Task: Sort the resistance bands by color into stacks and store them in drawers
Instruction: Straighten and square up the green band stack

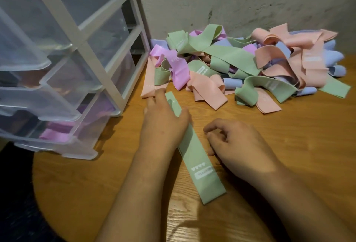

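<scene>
Green band (200, 166) flat on bench (289, 145), mid-front, lying diagonally. Left grip (163, 124) rests over its far half, fingers straight, pressing down. Right grip (238, 143) just beside its right edge, fingers loosely curled, holding nothing. Mixed band pile (240, 64) along far edge; drawer unit (63, 68) at left.

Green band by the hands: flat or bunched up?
Flat. The green band lies straight on the table, with the left hand resting across its far half.
</scene>
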